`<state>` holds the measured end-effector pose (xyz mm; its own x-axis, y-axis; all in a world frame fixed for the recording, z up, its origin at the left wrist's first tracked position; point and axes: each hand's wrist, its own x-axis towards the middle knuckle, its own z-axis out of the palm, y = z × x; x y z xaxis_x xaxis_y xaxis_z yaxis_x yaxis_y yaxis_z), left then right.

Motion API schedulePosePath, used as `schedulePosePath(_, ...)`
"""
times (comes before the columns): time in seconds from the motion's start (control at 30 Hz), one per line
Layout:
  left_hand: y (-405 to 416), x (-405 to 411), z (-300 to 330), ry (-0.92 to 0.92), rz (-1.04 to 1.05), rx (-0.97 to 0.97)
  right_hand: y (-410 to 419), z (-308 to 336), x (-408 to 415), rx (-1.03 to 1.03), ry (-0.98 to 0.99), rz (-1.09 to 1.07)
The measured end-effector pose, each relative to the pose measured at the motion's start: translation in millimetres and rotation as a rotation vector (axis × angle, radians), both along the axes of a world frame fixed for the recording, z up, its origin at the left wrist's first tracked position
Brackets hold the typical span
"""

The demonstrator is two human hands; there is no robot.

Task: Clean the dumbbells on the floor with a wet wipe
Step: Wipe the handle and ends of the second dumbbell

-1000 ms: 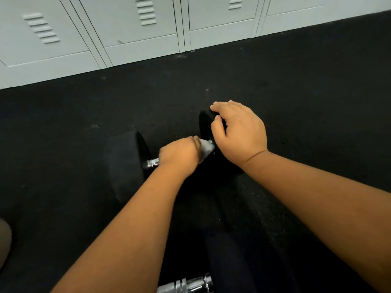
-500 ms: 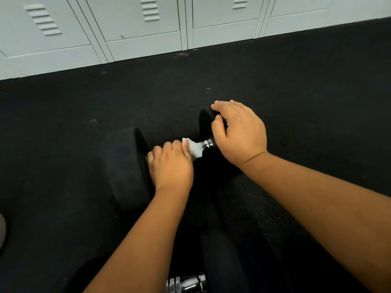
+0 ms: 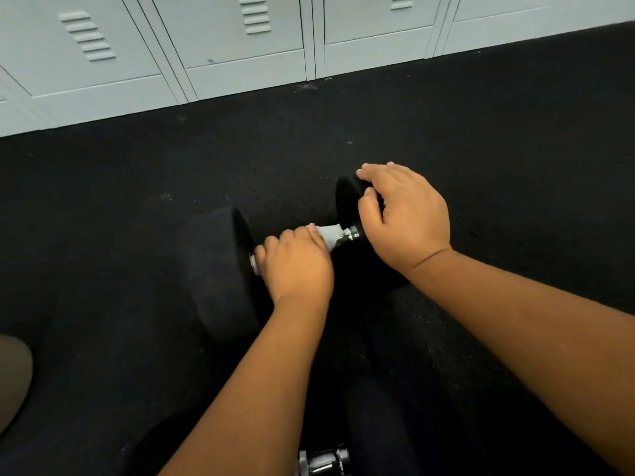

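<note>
**Wiping the handle: keep the wrap tight, keep the weight still**

Dumbbell point(image 3: 220, 269) lying on the black floor point(image 3: 481, 149), handle roughly left to right, one black head at the left, the other head point(image 3: 345, 201) at the right and a little farther off. Wipe point(image 3: 328, 235) folded around the chrome handle point(image 3: 350, 232), a pale end showing just past the knuckles. Left hand point(image 3: 295, 266) curled round handle and wipe together, fingers closed over the top. Right hand point(image 3: 405, 214) cupped on the right head, fingers bent over its upper rim, thumb against the inner face: a steadying hold, by the look of it.

Likely step: scrubbing the handle along its length. To do well:

- Keep the wipe wrapped fully round, not bunched on top, so the underside gets cleaned too.
- Slide from one collar to the other, then twist the wrist to cover the knurling.
- Press down with the right hand so the round heads cannot roll on the floor.
- Mind the bare strip of chrome beside the right head, probably not yet reached.

Second handle point(image 3: 324, 460) at the bottom edge, close to the body, probably another dumbbell awaiting its turn. Pale lockers point(image 3: 240, 46) along the far wall, well apart.
</note>
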<state>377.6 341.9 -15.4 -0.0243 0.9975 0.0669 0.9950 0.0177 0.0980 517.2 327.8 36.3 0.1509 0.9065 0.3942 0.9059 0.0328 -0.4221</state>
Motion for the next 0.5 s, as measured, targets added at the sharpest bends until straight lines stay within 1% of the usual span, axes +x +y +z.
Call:
schedulePosePath(0.03, -0.6, 10.5, 2.3, -0.029, -0.024, 0.010, -0.1, 0.4, 0.2, -0.005, -0.001, 0.000)
schedulePosePath(0.1, -4.6, 26.9, 2.7, -0.057, -0.148, 0.025, 0.2, 1.0, 0.2, -0.021, -0.004, 0.002)
schedulePosePath(0.17, -6.7, 25.8, -1.2, -0.043, -0.238, 0.085, 1.1, 0.8, 0.7, -0.022, -0.008, 0.001)
schedulePosePath(0.2, -6.1, 19.0, -4.8, -0.037, -0.223, 0.121, 1.2, 0.0, 0.4, -0.016, -0.009, 0.003)
schedulePosePath(0.27, -6.7, 2.1, -11.8, -0.036, -0.103, 0.172, 0.6, -1.5, 0.1, 0.001, -0.007, 0.001)
schedulePosePath(0.37, -6.0, -5.3, -12.1, -0.077, 0.078, 0.150, -0.2, -2.6, 0.0, 0.017, -0.006, -0.002)
schedulePosePath(0.43, -1.8, 9.5, -5.0, -0.070, 0.064, 0.105, 0.2, -1.8, 0.5, 0.006, -0.012, -0.002)
schedulePosePath(0.5, -1.6, 30.1, 0.0, -0.065, -0.079, 0.027, 1.3, -1.2, 0.7, -0.013, -0.019, 0.006)
